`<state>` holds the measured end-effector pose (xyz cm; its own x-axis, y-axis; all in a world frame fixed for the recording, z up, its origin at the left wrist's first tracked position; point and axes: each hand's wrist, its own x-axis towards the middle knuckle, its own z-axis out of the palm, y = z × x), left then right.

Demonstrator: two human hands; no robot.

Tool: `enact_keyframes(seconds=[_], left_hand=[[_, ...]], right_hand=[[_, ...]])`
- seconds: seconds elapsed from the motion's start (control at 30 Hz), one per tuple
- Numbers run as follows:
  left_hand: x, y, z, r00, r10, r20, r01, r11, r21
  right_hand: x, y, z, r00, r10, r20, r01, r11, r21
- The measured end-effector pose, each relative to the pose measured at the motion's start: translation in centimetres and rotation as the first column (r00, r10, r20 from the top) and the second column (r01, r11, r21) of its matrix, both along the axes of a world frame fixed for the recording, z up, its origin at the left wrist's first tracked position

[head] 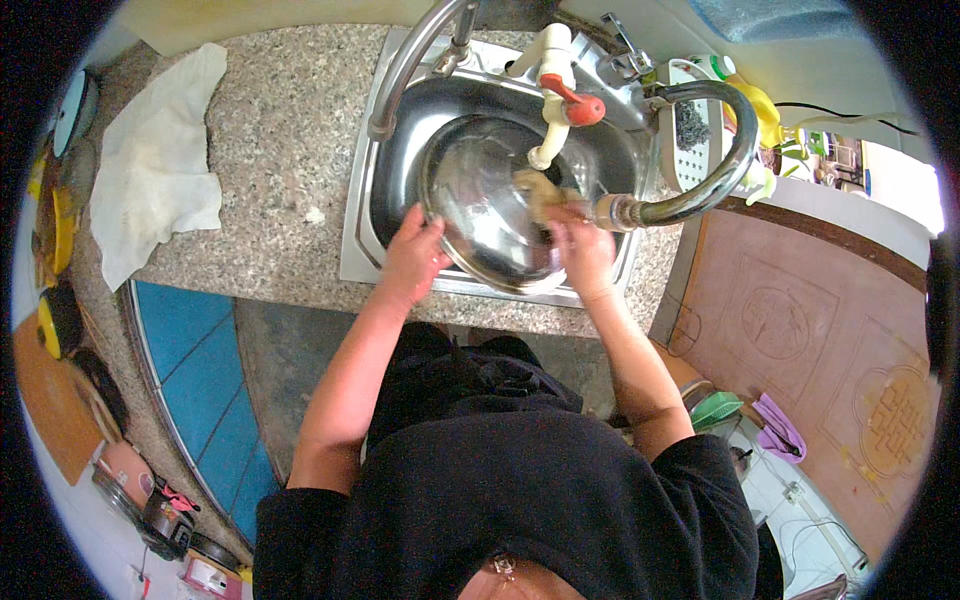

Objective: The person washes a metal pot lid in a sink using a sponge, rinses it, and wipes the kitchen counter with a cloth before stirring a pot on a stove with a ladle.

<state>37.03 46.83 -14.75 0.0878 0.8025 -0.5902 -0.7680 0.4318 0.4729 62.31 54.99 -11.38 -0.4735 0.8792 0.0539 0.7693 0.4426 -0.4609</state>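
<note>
My left hand (415,259) grips the left rim of a shiny, round metal basin (480,187), thumb on the edge. The basin is tilted inside a stainless steel sink (397,169). In my right hand (589,259) is a tan scrubber (534,193), blurred and pressed against the basin's right part; its exact kind is unclear. Just above that hand hangs the end of a flexible chrome faucet hose (701,206). A cream plastic tap (556,112) with a red lever (581,107) reaches over the basin. Whether water is running cannot be made out.
A curved steel spout (401,79) overhangs the sink's left rear. On the granite counter (292,150) lies a white cloth (161,169). Right of the sink, a white perforated tray (684,161) holds a steel wool scourer (690,126). A carved wooden panel (795,315) stands to the right.
</note>
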Motion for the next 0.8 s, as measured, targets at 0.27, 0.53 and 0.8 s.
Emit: enact_keyframes(seconds=[0.27,0.53,0.8], left_hand=[[-3.6,1.9,-6.1,0.949,0.237,-0.208,-0.286,0.926,-0.248],[-5.0,7.4,-6.4,0.939,-0.02,-0.345,-0.034,0.988,-0.15],[-3.8,12.2,-6.4,0.415,-0.276,-0.867,0.236,0.953,-0.19]], right_hand=[[7.8,3.4,-4.7,0.922,-0.386,0.017,0.386,0.922,-0.024],[8.4,5.3,-7.2,0.535,-0.842,-0.06,0.339,0.28,-0.898],[5.4,4.0,-1.9,0.122,-0.95,-0.288,0.091,0.299,-0.95]])
